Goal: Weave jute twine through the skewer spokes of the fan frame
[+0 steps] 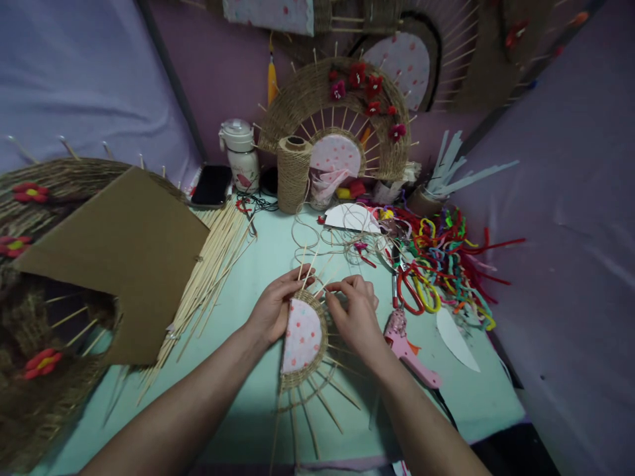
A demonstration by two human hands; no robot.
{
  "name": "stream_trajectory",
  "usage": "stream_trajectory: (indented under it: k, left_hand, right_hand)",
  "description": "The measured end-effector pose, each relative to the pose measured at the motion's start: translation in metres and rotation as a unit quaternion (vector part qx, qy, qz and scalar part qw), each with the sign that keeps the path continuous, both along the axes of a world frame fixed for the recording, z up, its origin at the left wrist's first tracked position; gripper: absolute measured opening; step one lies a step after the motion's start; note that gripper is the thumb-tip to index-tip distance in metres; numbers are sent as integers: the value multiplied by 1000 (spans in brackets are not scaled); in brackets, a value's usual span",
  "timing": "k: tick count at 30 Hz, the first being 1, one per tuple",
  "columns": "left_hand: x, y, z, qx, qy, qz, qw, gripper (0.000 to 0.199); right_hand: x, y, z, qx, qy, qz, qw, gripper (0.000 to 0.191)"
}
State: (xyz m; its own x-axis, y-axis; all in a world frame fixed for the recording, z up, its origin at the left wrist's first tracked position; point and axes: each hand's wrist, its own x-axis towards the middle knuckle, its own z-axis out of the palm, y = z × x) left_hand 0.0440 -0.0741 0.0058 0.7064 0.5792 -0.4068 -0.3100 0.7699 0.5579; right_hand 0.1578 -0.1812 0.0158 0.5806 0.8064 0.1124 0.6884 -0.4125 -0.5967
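Note:
A small half-round fan (302, 334) with a white, pink-dotted centre and a woven twine rim lies over the table, its thin sticks fanning out to the right and downward. My left hand (274, 306) grips the fan at its upper left end, fingers behind it and thumb near the sticks. At the upper right of the rim, my right hand (353, 307) pinches the twine beside the sticks, with thumb and index finger together. Loose twine (317, 239) runs in loops from above my hands toward a tall twine spool (294, 175).
Bundled sticks (213, 264) and brown cardboard (124, 251) lie left. Scissors (411, 291), a pink glue gun (411, 357) and colourful pipe cleaners (446, 258) lie right. A flask (242, 155), a phone (211, 186) and a large flowered fan (297, 99) stand behind.

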Motion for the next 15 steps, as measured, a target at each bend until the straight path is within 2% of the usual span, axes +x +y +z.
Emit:
stream_trajectory:
  k: [15]
  left_hand:
    - [1,-3,0,-4,-13,1,1000,29]
  right_hand:
    - [-1,1,0,23,20,-25,999,16]
